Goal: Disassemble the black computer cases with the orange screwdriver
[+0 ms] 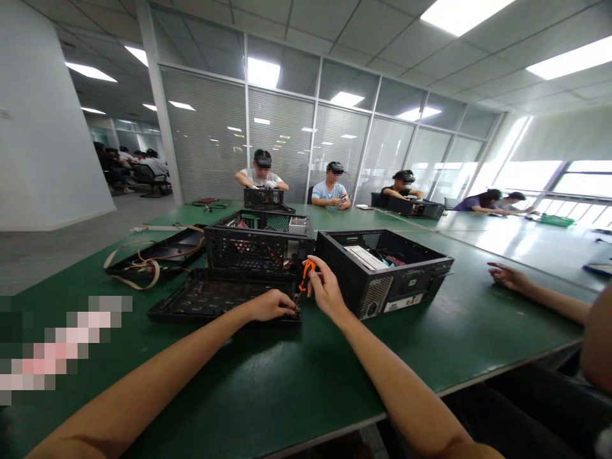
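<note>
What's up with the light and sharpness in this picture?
Head view: window and ceiling light blown out, glare on the far table; head view: partition leaning, likely wide-angle distortion; head view: blocky pixels over the lower left, and the tip of the orange tool hard to make out.

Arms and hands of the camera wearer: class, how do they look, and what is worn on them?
The left hand and right hand are ungloved. The left forearm and right forearm are slim and bare, with no sleeve, watch, bracelet or clear marking visible.
</note>
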Available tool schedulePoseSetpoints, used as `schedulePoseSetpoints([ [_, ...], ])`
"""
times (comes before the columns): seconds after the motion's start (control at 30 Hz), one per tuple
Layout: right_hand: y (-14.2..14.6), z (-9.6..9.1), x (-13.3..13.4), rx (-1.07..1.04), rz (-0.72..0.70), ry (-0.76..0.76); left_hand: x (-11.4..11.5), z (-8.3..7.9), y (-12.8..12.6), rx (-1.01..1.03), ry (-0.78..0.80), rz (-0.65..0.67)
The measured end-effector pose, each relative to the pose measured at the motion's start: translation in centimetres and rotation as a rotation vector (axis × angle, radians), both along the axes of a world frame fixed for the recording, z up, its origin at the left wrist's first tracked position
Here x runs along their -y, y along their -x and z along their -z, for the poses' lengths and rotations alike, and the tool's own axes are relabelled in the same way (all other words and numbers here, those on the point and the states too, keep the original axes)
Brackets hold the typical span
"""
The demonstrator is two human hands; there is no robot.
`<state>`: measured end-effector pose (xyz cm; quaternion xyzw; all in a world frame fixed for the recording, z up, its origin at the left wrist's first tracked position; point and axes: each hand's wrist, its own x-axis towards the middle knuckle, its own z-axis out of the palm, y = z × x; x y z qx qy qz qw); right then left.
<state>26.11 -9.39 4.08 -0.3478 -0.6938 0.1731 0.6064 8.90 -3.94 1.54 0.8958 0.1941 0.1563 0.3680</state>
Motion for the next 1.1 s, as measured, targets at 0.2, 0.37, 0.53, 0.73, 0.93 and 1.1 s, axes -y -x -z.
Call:
schedulePoseSetpoints([
  [0.2,-0.19,-0.40,0.13,0.015,0.150,-0.077,-0.29,0.38,0.05,-0.001,0.012,-0.035],
  [0.37,-0.25,-0.44,0.14,-0.014,0.199,-0.091,-0.41,0.71,0.09,-0.002,0.054,-0.062],
  [0.53,-0.04,-0.05,0.20,-0.069,0.107,0.007,-0.39,0.65,0.17,-0.010,0.054,-0.063],
  [0.73,-0.17,-0.25,0.23,-0.056,0.108,0.021,-0.16,0.33,0.19,-0.013,0.074,-0.062],
  [0.93,-0.23,-0.42,0.23,-0.028,0.163,-0.024,0.06,0.09,0.05,-0.010,0.089,-0.072],
  [1.1,-0.28,-0.35,0.16,-0.015,0.157,-0.019,-0.09,0.20,0.06,-0.011,0.096,-0.074],
])
